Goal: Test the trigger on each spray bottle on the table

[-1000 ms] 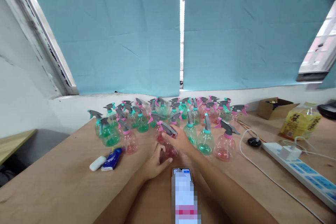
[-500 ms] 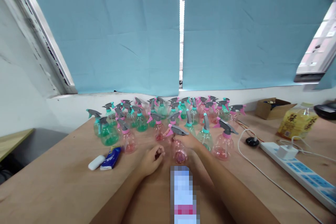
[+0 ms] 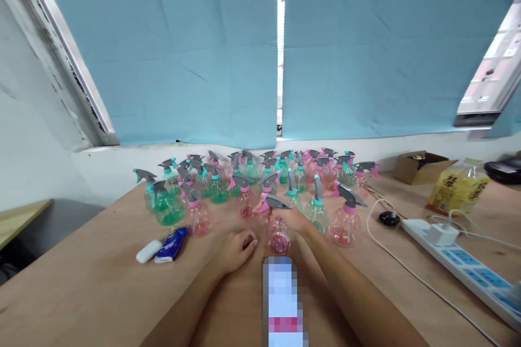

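Observation:
My right hand [image 3: 293, 220] grips the neck of a pink spray bottle [image 3: 278, 235] with a grey trigger head and pink nozzle, standing on the wooden table [image 3: 81, 293] just ahead of a phone [image 3: 282, 303]. My left hand [image 3: 234, 249] rests on the table just left of that bottle, fingers curled, holding nothing visible. Behind them stand several more pink and green spray bottles [image 3: 195, 211] in a crowd along the wall.
A blue tissue pack [image 3: 171, 244] and a white case [image 3: 148, 251] lie at the left. On the right are a black puck [image 3: 389, 218], a white power strip [image 3: 468, 268] with charger and cables, a yellow oil bottle [image 3: 458, 193] and a cardboard box [image 3: 423, 166].
My right hand pulled the pink bottle out of the group towards me and stood it in front of the phone. My left hand drew back and curled its fingers.

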The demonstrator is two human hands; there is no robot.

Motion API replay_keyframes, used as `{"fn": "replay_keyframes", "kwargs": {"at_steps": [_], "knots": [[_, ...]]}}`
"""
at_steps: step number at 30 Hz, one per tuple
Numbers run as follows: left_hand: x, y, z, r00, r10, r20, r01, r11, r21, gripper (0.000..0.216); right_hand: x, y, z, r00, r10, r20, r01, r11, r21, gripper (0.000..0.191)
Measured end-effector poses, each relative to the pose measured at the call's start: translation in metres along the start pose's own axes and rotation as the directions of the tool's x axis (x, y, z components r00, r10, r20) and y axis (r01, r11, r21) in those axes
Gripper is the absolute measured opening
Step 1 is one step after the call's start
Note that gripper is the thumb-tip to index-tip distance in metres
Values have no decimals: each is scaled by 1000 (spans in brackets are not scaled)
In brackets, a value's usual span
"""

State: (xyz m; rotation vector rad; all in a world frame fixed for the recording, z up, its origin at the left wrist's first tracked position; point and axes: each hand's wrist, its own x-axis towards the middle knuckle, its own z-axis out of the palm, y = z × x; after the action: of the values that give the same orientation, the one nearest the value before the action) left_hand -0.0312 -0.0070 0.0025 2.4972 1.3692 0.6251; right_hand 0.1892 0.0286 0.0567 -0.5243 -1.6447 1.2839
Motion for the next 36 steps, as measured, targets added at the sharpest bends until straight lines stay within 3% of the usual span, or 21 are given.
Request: {"fn": "replay_keyframes", "kwargs": {"at_steps": [6,14,22,28,36], "knots": [[0,-1,1,1000,-14,27,13,999,40,24,2,8,2,996,-7,-89,10,999,33,19],[0,2,-3,999,-7,43,6,1000,28,24,0,0,3,999,20,-39,-19,1000,3,30],[-1,1,-1,1000,-6,26,6,1000,25,22,3,13,-3,999,28,-44,-27,999,20,18],[-1,2,-3,999,-10,33,9,999,33,21,1,19,-6,996,64,-58,-63,998,19,20],[-2,2,-3,999,-12,41,11,999,36,22,-2,6,3,999,3,-51,0,998,62,25]]}}
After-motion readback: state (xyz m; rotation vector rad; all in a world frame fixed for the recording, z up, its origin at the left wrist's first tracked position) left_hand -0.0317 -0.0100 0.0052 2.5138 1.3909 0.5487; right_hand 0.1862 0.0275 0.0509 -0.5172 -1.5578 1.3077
